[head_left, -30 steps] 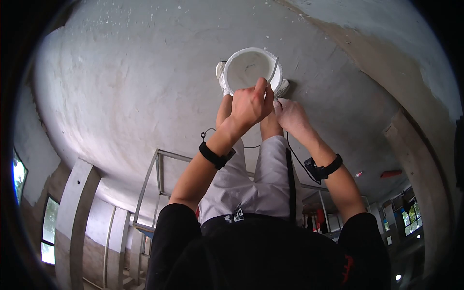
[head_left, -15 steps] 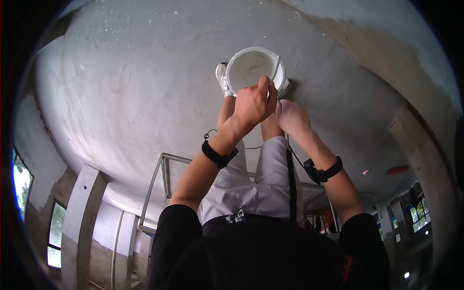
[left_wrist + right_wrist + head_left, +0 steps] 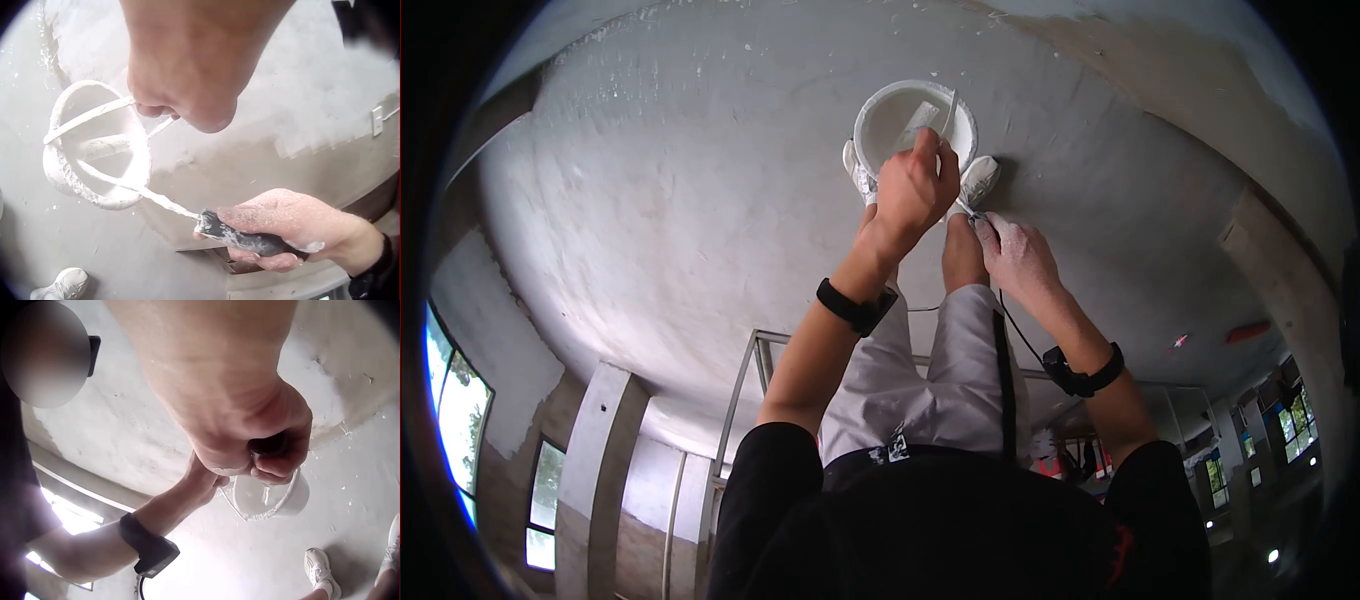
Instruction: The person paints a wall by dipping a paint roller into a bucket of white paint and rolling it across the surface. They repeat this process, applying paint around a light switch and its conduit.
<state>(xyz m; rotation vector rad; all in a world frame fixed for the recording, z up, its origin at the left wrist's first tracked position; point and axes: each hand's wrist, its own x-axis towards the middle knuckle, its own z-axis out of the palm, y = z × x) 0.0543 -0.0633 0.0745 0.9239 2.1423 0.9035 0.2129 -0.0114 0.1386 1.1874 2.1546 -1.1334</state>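
Note:
My left hand [image 3: 915, 188] grips the white wire bail [image 3: 94, 119] of a paint-caked bucket [image 3: 862, 130], fingers curled round it. The bucket lies between the white shoes in the head view, its mouth toward me. In my right hand [image 3: 1020, 260] is a paint roller, held by its dark, paint-smeared grip [image 3: 256, 240]. Its white-coated rod [image 3: 165, 201] runs over the rim into the bucket, where the roller's pale cylinder [image 3: 105, 147] shows against the inside. White dust or paint coats the right hand's fingers. The right wrist view shows the dark grip's end [image 3: 269, 445] inside the curled fingers.
White shoes [image 3: 980, 182] flank the bucket on the grey floor [image 3: 700, 200]. A metal frame [image 3: 745, 390] stands near my legs. Pillars [image 3: 600, 440] and windows [image 3: 545, 500] line the left, and a red object [image 3: 1248, 332] lies far right.
The roller's cylinder now shows inside the bucket, where it was not visible before. My left hand and the bucket have moved slightly up the view; my right hand has shifted right and down.

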